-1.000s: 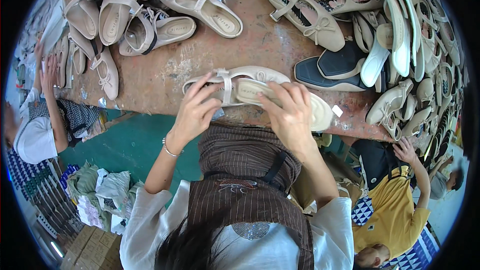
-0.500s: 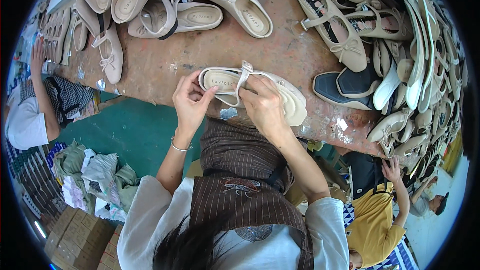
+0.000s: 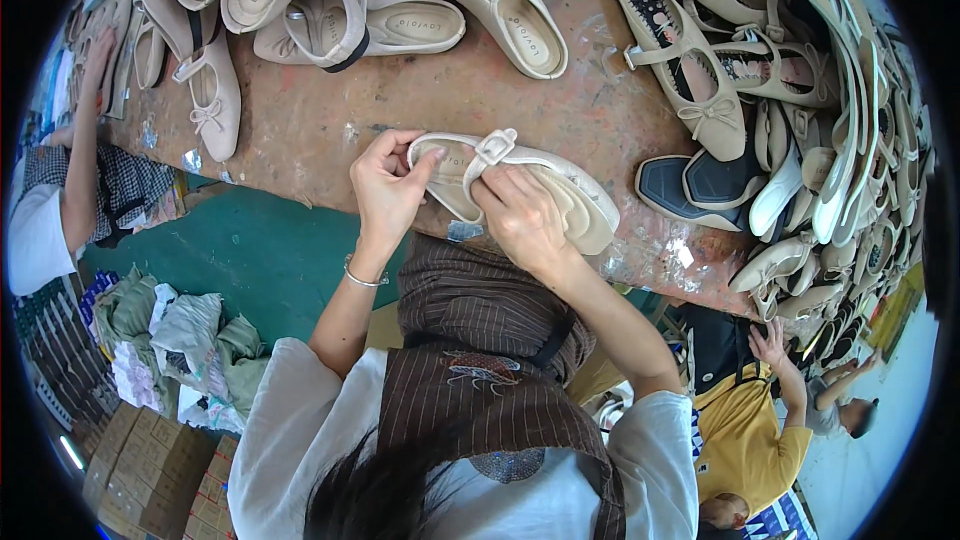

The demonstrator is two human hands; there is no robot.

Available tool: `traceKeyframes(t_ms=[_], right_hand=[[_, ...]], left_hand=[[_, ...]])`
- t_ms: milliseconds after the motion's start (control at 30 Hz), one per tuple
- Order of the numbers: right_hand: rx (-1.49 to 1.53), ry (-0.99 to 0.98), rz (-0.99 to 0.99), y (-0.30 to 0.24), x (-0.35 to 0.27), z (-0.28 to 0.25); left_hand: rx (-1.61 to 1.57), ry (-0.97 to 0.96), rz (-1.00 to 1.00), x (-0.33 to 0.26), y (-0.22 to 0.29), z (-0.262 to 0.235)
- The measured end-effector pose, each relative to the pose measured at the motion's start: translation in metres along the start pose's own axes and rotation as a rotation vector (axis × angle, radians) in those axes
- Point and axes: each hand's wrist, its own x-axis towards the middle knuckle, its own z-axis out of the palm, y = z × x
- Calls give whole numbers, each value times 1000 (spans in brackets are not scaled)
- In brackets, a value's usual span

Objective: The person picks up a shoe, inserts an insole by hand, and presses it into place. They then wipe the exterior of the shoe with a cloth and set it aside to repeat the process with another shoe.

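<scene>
A cream flat shoe (image 3: 560,190) with a strap and buckle lies at the near edge of a worn brown workbench (image 3: 330,110). My left hand (image 3: 385,190) grips its heel end, fingers curled over the rim. My right hand (image 3: 520,215) rests on the insole and pinches the strap by the buckle (image 3: 495,148). Both hands hold the same shoe just above the bench edge.
Several beige strapped shoes (image 3: 500,0) lie across the bench's far side. Dark soles (image 3: 700,185) and stacked pale shoes (image 3: 840,130) crowd the right. One person in a yellow top (image 3: 745,430) sits at lower right, another's arm (image 3: 85,130) reaches in at left. Cardboard boxes (image 3: 150,470) stand lower left.
The view has shifted, so the shoe and bench sit lower and more central. My hands stay on the same shoe; the right fingers have moved up to the strap buckle.
</scene>
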Motion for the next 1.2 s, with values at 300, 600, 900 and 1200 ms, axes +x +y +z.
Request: traceKeyframes(t_ms=[300,600,900,1200], right_hand=[[-39,-492,53,-8,6,-20],[-56,25,353,-3,-4,-44],[201,231,606,32,-4,-89],[-263,-50,435,1,-21,-36]], left_hand=[[104,5,99,9,-2,-3],[412,-23,242,-15,10,2],[714,-337,682,-101,28,57],[996,-544,832,-108,-3,83]])
